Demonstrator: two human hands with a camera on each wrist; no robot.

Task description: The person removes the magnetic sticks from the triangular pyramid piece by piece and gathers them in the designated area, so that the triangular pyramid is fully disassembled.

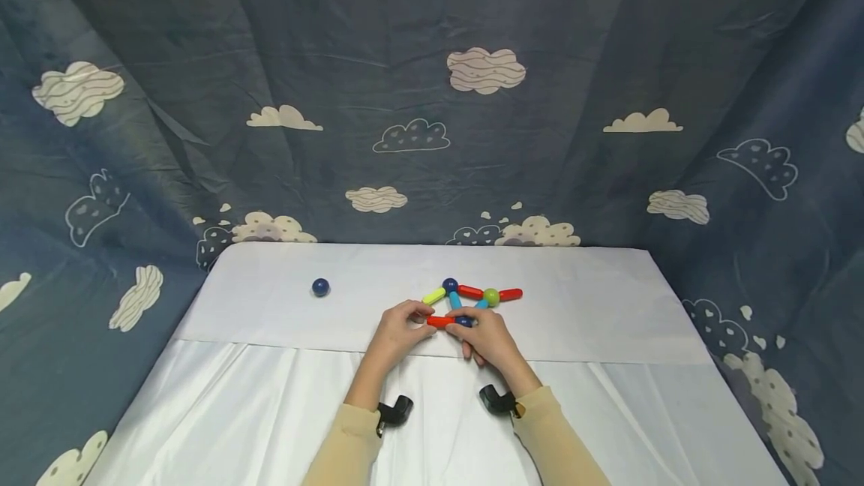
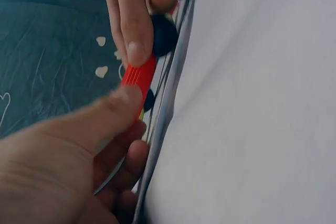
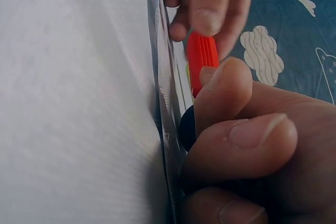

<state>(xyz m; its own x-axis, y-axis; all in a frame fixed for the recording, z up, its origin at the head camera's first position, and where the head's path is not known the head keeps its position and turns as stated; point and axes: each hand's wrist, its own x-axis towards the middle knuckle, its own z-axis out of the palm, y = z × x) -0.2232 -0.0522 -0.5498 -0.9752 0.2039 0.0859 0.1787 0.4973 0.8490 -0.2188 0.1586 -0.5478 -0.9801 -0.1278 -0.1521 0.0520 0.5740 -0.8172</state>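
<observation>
My left hand (image 1: 398,330) pinches the left end of a ribbed red toy building rod (image 1: 440,321) between thumb and fingers. My right hand (image 1: 489,336) pinches the same rod at its other end, beside a dark blue ball (image 1: 463,321); its lower fingers are curled. Light blue rods (image 1: 455,301) run from behind the right fingers to a second dark blue ball (image 1: 450,286) and a green ball (image 1: 491,297). A yellow-green rod (image 1: 434,295) and another red rod (image 1: 470,292) meet at that second blue ball. One more red rod (image 1: 511,295) sticks out rightward from the green ball.
A loose dark blue ball (image 1: 320,287) lies on the white table (image 1: 270,306), left of the hands. White cloth (image 1: 223,411) hangs at the front edge. A dark blue curtain with clouds (image 1: 405,58) closes off the back and sides.
</observation>
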